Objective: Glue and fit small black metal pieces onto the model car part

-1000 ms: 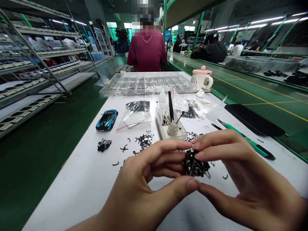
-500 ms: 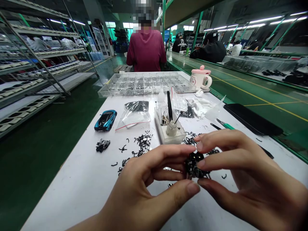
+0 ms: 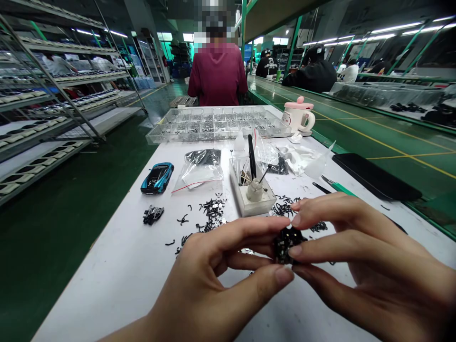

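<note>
A small black part with silvery detail and two light dots (image 3: 285, 244) is held just above the white table, between both hands. My left hand (image 3: 217, 280) closes on its left side, forefinger along the top and thumb below. From the right, my right hand (image 3: 352, 251) pinches it with fingertips and thumb, hiding much of that side. Small black curved pieces (image 3: 213, 209) lie loose beyond my left hand, and more black pieces (image 3: 283, 208) lie behind the held part. A similar dark cluster of parts (image 3: 153, 215) rests near a blue model car (image 3: 157, 178).
A holder with a small glue-like bottle (image 3: 254, 190) stands mid-table. Clear bags (image 3: 199, 171), a compartment tray (image 3: 153, 137), a pink-lidded mug (image 3: 297, 116), a green-handled tool (image 3: 338, 185) and a black case (image 3: 375, 176) lie around. A person in maroon (image 3: 217, 76) sits ahead.
The held part has turned slightly in my fingers, and my right fingertips have shifted a little on it. Both hands keep nearly the same place.
</note>
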Action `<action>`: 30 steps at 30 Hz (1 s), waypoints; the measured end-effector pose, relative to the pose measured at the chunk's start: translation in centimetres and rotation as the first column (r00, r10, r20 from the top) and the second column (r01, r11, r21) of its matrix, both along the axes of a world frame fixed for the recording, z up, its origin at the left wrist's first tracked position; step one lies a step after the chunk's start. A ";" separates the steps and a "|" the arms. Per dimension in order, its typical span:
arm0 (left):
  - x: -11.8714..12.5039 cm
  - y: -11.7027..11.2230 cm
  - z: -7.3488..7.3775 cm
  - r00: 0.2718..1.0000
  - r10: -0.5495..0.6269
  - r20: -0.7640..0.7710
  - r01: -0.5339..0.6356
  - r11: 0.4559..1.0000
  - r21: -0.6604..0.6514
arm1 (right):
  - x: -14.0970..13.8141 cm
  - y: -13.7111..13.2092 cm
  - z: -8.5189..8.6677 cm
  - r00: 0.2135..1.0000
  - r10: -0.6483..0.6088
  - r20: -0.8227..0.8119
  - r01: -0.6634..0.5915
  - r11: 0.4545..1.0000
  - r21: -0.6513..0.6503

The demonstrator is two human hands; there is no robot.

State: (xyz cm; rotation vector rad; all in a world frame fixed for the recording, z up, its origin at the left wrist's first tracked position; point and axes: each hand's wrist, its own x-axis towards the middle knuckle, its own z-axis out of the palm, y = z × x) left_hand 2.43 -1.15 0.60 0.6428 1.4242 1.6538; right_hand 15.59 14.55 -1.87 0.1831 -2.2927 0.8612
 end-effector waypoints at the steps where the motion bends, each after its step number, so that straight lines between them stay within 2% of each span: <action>1: 0.0 0.0 -0.1 1.000 0.005 -0.019 -0.005 1.000 0.002 | 0.0 0.0 0.0 1.000 -0.005 0.000 0.005 1.000 -0.008; 5: -0.1 0.0 -0.2 0.997 0.027 -0.074 -0.026 1.000 0.009 | 0.1 0.1 -0.1 0.999 0.016 0.029 -0.015 0.999 -0.035; 9: -0.4 -0.1 -0.4 0.995 -0.021 -0.099 0.021 1.000 -0.004 | 0.0 0.1 0.1 0.999 0.045 0.009 -0.044 0.997 -0.068; 13: -0.4 -0.2 -0.2 0.998 -0.003 -0.060 0.002 1.000 -0.014 | -0.2 0.1 0.1 0.998 0.059 0.017 -0.056 0.992 -0.108; 20: -0.5 0.1 0.2 1.000 -0.003 -0.003 0.003 1.000 -0.020 | 0.0 0.5 -0.8 0.987 0.157 0.015 -0.150 0.963 -0.223; 23: -0.8 0.1 0.0 0.998 -0.054 -0.015 0.054 0.999 -0.007 | 0.0 0.5 -0.7 0.983 0.180 0.031 -0.171 0.966 -0.192; 30: -0.8 -0.4 -0.6 0.994 -0.091 -0.055 0.091 0.996 -0.002 | -0.5 0.7 -0.2 0.984 0.173 0.034 -0.169 0.981 -0.096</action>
